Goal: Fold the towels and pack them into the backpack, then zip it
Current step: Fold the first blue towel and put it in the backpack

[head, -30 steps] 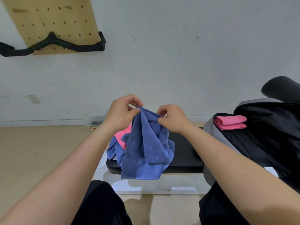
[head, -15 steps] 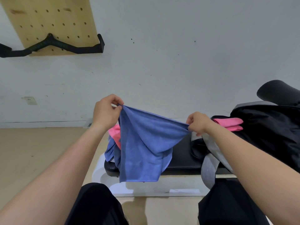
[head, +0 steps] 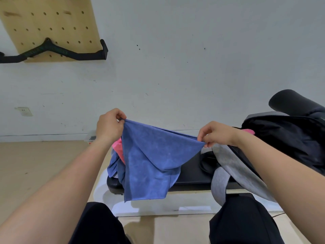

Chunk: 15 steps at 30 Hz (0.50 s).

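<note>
One camera sits on the person's head. It looks forward and down, close to the bench (head: pixel 190 172), facing the white wall (head: pixel 175 67).

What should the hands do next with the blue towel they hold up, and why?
Probably bring the two pinched corners together to make the first fold: the left hand and right hand each pinch a top corner of the blue towel, which hangs spread and unfolded over the bench.

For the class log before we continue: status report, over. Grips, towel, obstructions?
Left grip and right grip each pinch a top corner of the blue towel, held spread, unfolded. Backpack sits right, open. Pink towel bunched behind; no obstruction seen.
</note>
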Motion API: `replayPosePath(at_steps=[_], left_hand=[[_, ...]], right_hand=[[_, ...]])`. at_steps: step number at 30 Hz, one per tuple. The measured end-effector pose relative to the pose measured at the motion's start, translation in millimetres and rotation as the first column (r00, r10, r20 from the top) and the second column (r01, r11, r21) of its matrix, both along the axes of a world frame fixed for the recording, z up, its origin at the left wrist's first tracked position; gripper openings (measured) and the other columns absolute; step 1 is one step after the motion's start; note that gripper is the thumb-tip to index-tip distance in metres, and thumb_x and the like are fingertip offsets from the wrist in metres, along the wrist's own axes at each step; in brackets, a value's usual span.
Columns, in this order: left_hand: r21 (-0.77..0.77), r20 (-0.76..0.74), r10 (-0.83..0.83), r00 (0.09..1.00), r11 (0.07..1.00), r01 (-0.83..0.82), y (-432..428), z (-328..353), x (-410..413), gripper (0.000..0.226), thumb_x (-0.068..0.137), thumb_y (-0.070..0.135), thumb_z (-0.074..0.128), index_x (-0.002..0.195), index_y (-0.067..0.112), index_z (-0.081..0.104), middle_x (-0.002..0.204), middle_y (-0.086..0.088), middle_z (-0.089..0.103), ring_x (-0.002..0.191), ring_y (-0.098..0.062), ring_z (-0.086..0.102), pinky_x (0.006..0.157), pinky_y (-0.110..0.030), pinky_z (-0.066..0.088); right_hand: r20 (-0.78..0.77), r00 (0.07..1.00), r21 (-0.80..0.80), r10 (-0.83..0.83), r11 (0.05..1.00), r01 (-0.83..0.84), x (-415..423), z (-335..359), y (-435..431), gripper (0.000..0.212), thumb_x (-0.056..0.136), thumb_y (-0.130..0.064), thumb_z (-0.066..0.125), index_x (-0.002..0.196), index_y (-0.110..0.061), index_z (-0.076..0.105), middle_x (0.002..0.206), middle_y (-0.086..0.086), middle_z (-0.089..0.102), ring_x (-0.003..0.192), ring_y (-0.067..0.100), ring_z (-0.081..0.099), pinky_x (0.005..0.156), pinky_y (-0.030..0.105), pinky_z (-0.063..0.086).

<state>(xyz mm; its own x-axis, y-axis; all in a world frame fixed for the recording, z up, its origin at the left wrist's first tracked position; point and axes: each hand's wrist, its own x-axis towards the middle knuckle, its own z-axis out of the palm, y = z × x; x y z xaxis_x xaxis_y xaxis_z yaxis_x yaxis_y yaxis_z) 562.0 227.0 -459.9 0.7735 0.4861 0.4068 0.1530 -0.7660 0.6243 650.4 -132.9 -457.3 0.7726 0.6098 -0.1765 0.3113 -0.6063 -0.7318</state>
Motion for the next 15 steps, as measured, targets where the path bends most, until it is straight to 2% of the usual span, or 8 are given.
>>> replayPosePath(at_steps=[4,7,9,11,15], left_hand=[[0.016,0.01,0.006,1.0,1.0,-0.006,-4,1,3,0.02,0.087,0.006,0.058,0.088,0.024,0.066,0.089,0.006,0.067,0.079,-0.019,0.063,0.072,-0.027,0.044],[0.016,0.019,0.019,1.0,1.0,-0.019,-4,5,5,0.019,0.088,0.007,0.058,0.088,0.024,0.067,0.089,0.006,0.066,0.08,-0.019,0.063,0.073,-0.027,0.044],[0.02,0.029,0.023,0.999,1.0,-0.024,-4,9,5,0.018,0.088,0.008,0.059,0.088,0.024,0.067,0.09,0.006,0.066,0.08,-0.019,0.063,0.073,-0.027,0.043],[0.016,0.053,0.026,0.998,0.999,-0.027,-5,15,5,0.018,0.088,0.007,0.058,0.089,0.023,0.067,0.09,0.005,0.067,0.078,-0.019,0.063,0.071,-0.026,0.042],[-0.023,0.119,0.019,0.993,1.0,-0.016,-7,38,0,0.021,0.091,0.007,0.055,0.101,0.021,0.066,0.096,0.002,0.065,0.08,-0.021,0.062,0.067,-0.025,0.041]], right_hand=[[-0.117,0.991,0.086,-0.072,0.993,0.082,-2,-2,-6,0.037,0.081,0.01,0.04,0.067,-0.006,0.07,0.074,0.014,0.063,0.068,0.019,0.061,0.073,0.028,0.054],[-0.169,0.983,0.158,-0.074,0.982,0.101,-7,1,-13,0.022,0.073,-0.013,0.055,0.073,0.004,0.068,0.073,0.011,0.061,0.069,0.019,0.06,0.075,0.028,0.055],[-0.053,0.995,0.132,-0.081,0.987,0.088,-8,6,-17,0.031,0.069,-0.024,0.071,0.077,0.005,0.066,0.072,0.008,0.062,0.069,0.014,0.06,0.074,0.025,0.053],[0.12,0.984,0.123,-0.128,0.986,0.113,-8,14,-18,0.023,0.074,-0.02,0.08,0.074,-0.001,0.067,0.069,0.004,0.066,0.066,0.011,0.059,0.071,0.026,0.049],[0.298,0.914,0.271,-0.274,0.943,0.194,-6,47,-15,0.016,0.082,-0.014,0.076,0.075,-0.006,0.064,0.071,0.004,0.068,0.065,0.015,0.06,0.071,0.038,0.051]])
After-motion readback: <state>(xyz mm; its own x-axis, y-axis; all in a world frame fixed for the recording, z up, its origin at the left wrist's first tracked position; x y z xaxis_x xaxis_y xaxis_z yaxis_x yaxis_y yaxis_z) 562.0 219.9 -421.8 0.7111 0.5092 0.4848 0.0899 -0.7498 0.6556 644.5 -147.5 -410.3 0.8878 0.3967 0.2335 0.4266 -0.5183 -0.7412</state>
